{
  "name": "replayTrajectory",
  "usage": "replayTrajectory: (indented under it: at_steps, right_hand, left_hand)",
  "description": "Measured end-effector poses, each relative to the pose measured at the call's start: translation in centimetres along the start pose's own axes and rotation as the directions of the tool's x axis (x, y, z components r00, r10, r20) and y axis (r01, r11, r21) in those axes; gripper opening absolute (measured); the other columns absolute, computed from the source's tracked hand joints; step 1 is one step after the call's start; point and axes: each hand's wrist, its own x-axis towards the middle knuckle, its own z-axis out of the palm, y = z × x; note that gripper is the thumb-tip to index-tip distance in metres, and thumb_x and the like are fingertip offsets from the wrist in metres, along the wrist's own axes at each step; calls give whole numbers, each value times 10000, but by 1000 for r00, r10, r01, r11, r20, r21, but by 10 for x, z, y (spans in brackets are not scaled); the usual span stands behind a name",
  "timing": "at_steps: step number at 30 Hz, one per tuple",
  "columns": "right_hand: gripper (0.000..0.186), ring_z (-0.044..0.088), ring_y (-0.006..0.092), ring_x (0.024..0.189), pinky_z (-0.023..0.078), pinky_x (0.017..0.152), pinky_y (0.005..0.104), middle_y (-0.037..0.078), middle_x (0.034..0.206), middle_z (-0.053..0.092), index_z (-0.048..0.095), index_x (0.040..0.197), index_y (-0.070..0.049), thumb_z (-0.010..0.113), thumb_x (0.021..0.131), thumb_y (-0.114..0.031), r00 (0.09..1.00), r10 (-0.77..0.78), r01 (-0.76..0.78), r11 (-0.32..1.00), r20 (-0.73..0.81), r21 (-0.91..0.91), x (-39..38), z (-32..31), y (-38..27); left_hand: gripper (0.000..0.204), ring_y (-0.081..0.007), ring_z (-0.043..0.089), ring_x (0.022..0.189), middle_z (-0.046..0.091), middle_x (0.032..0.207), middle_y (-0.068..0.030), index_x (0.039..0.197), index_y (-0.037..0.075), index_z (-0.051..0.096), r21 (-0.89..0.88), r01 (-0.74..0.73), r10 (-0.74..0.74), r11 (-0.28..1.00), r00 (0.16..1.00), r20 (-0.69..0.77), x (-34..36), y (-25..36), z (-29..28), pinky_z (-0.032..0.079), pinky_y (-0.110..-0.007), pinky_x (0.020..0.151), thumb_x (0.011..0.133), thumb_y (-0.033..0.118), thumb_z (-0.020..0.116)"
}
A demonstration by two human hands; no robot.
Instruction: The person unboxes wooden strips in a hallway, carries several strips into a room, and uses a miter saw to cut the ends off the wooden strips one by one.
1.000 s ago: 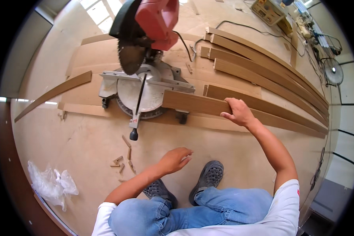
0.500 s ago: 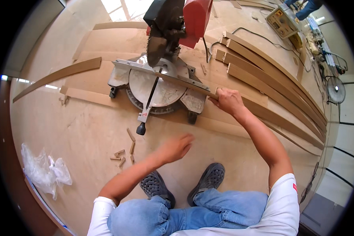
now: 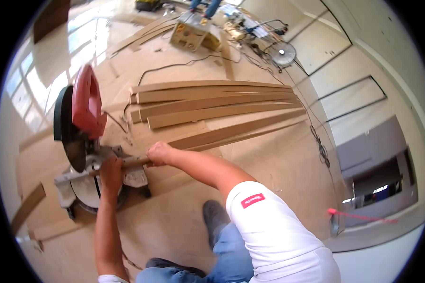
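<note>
A long brown wooden board (image 3: 135, 162) lies along the fence of a miter saw (image 3: 86, 104) that has a red handle. The saw's blade head is raised above its round metal table (image 3: 82, 191). My left hand (image 3: 111, 174) is closed over the board at the fence, close beside the blade; its fingertips are partly hidden. A short way to the right, my right hand (image 3: 159, 153) grips the same board, which stretches on to the right past my fist.
Several more long boards (image 3: 212, 101) lie side by side beyond my right arm. A loose board (image 3: 27, 207) is at the far left. Cardboard sheets cover the floor under the saw. Farther off are cables, a yellowish machine (image 3: 188, 35), a fan (image 3: 281, 54) and another person's legs (image 3: 212, 7).
My view has swung to the right, so the saw appears farther left. My left hand has gone from above the floor to the board at the fence. The right hand keeps its grip.
</note>
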Motion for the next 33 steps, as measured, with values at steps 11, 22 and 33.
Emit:
replayTrajectory:
  at_steps: [11, 22, 33]
  right_hand:
    - [510, 731, 314, 921, 581, 776, 438, 128, 948, 756, 784, 935, -103, 736, 808, -594, 976, 167, -170, 985, 141, 6, -11, -14, -12]
    - [561, 728, 328, 910, 584, 785, 454, 150, 909, 749, 759, 870, -68, 695, 819, -623, 994, 97, -98, 995, 57, 17, -18, -15, -15]
    - [473, 685, 354, 765, 553, 679, 467, 139, 775, 648, 622, 825, -87, 799, 763, -521, 938, -48, 126, 970, -344, 209, -14, 5, 1]
  left_hand:
    - [84, -414, 563, 839, 561, 833, -183, 786, 46, 560, -40, -2, 0, 999, 998, -60, -4, 15, -9, 436, -532, 722, 757, 80, 631]
    - [186, -354, 587, 861, 577, 856, -131, 834, 74, 554, 19, -31, 31, 999, 1000, -6, -1, 10, -14, 472, -479, 755, 721, 129, 690]
    - [102, -319, 598, 899, 588, 866, -106, 849, 94, 577, 63, 56, -58, 996, 998, 35, -4, 3, -3, 473, -452, 810, 786, 137, 643]
